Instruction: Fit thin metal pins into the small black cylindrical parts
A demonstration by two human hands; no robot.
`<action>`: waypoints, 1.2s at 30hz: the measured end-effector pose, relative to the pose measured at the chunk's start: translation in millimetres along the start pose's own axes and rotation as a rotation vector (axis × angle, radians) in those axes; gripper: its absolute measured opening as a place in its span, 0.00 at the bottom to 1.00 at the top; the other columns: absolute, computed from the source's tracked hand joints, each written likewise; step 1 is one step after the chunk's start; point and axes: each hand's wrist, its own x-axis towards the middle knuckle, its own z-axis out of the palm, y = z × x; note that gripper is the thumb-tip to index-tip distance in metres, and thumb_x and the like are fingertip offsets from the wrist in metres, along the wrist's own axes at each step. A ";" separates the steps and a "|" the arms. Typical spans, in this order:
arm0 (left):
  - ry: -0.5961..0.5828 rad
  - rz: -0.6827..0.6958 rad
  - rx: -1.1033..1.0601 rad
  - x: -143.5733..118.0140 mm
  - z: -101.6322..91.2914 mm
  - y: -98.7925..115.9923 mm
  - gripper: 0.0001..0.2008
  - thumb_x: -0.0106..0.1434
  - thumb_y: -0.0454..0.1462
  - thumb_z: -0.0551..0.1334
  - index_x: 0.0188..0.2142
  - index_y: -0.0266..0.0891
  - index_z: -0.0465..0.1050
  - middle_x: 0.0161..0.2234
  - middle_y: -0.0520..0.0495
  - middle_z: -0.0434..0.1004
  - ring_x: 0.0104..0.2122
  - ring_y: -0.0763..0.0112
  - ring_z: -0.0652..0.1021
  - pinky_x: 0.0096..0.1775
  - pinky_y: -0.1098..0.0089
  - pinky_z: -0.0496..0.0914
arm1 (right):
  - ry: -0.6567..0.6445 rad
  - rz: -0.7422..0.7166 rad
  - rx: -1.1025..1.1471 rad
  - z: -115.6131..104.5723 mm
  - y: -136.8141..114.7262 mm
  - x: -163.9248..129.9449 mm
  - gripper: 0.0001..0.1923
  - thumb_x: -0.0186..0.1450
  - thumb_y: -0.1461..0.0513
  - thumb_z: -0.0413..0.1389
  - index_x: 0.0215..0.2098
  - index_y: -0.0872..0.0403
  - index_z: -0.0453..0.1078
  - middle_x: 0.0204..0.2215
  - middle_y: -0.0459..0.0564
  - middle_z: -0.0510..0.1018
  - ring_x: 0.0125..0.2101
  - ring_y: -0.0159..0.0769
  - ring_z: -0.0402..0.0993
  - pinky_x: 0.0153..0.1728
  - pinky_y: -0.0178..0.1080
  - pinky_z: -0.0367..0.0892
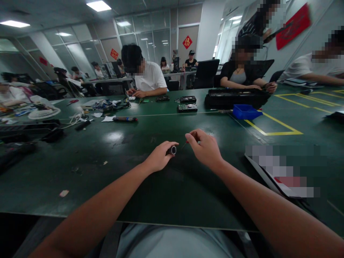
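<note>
1. The left hand [159,157], just left of the frame's centre, is curled around a small dark cylinder [171,150]; its round, light-rimmed end faces right, poking out between thumb and fingers.
2. The right hand [206,147], just right of centre, pinches a thin red-tipped tool [187,142] between thumb and fingertips; the tool slants down-left toward the cylinder's open end, close to it, and I cannot tell whether they touch.
3. Both hands hover low over the dark green table [150,190], near each other in the middle of the frame.
4. At the lower right lies a flat white-edged item [266,179], largely blurred out.
5. In the upper right centre a blue bin [245,111] sits in front of a long black case [236,97], beside yellow floor-style markings [279,124] on the table.
6. Near the upper centre lie two circuit boards [187,107], and to their left a dark pen-like tool [125,119].
7. Across the table, upper centre, a person in a white shirt [150,77] leans over the work with both hands on the surface.
</note>
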 end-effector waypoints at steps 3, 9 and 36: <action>0.029 -0.006 0.024 1.1 -2.6 -1.9 0.18 0.63 0.32 0.63 0.53 0.41 0.72 0.50 0.43 0.75 0.50 0.58 0.74 0.55 0.55 0.67 | 0.053 0.024 0.085 -0.6 -1.6 -1.8 0.12 0.69 0.54 0.51 0.31 0.51 0.70 0.24 0.47 0.77 0.25 0.36 0.72 0.29 0.39 0.62; 0.062 0.010 0.023 3.3 -5.9 -7.5 0.17 0.63 0.33 0.64 0.52 0.43 0.73 0.52 0.45 0.75 0.52 0.59 0.74 0.57 0.54 0.65 | 0.049 0.092 0.419 3.1 -1.5 -3.5 0.11 0.68 0.54 0.52 0.38 0.52 0.71 0.29 0.48 0.80 0.31 0.38 0.78 0.35 0.41 0.71; 0.152 -0.023 -0.011 2.6 -5.9 -10.1 0.20 0.63 0.36 0.65 0.55 0.45 0.72 0.54 0.46 0.75 0.55 0.58 0.73 0.59 0.54 0.63 | 0.091 0.105 0.235 8.0 2.3 -3.9 0.10 0.70 0.56 0.49 0.39 0.51 0.68 0.31 0.50 0.80 0.32 0.40 0.78 0.35 0.42 0.68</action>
